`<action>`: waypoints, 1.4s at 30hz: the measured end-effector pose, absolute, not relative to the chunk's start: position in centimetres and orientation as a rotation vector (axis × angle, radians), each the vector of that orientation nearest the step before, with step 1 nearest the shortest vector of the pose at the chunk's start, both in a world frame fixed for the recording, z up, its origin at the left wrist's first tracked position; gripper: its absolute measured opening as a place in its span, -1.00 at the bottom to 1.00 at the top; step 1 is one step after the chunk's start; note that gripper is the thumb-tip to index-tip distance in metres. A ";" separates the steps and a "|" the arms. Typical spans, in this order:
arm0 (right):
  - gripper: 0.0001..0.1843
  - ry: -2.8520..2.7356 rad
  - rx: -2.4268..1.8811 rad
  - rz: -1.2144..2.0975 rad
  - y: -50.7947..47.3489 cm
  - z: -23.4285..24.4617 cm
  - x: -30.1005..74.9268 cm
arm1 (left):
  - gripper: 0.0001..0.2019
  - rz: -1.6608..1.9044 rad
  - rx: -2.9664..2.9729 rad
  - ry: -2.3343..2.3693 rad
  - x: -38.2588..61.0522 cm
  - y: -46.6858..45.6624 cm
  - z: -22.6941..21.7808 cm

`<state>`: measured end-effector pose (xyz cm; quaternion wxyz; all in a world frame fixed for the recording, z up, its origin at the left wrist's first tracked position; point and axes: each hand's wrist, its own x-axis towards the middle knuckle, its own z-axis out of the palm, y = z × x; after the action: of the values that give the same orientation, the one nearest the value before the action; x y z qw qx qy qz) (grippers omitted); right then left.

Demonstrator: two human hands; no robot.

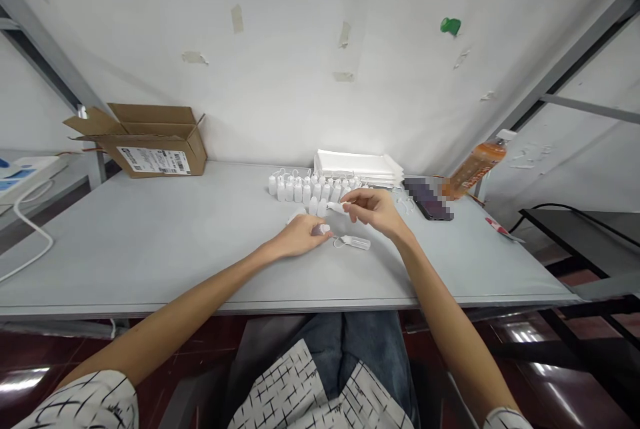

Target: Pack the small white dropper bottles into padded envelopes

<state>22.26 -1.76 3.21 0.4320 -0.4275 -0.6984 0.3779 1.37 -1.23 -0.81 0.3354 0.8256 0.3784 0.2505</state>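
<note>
My left hand (301, 236) is closed around a small white plastic bottle (321, 230), low over the table. Just to its right and a little farther back, my right hand (373, 209) is pinched at the fingertips. A small white piece (337, 208) shows at those fingertips, too small to name. On the table in front of my hands lies another small clear bottle (357, 242) on its side, a thin loop at its capped end. Behind my hands stand several small white bottles (299, 192) in rows, upright, many with thin loops on top.
A stack of white trays (357, 166) lies against the wall behind the bottles. To the right are a dark phone (429, 200) and a tilted bottle of orange drink (475, 169). An open cardboard box (155, 146) stands at the back left of the grey table (150, 236).
</note>
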 end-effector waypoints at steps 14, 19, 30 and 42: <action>-0.76 -1.885 -0.968 1.087 -2.4 2.5 21.0 | -0.75 0.614 2.135 1.060 1.5 -1.1 -1.0; -0.76 -1.928 -0.957 1.114 -2.4 2.3 20.9 | -0.72 0.609 2.104 1.049 1.4 -1.1 -0.8; -0.51 -2.157 -1.098 0.660 -2.3 1.4 19.9 | -0.80 0.613 2.169 1.114 1.5 -1.0 -1.2; -0.61 -2.013 -1.115 1.017 -2.5 1.8 20.6 | -0.81 0.595 2.171 1.136 1.5 -1.1 -1.0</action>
<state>20.63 -2.46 1.83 0.3076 -0.4218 -0.7613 0.3846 1.53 -1.11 -1.05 0.3054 0.8199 0.4290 0.2246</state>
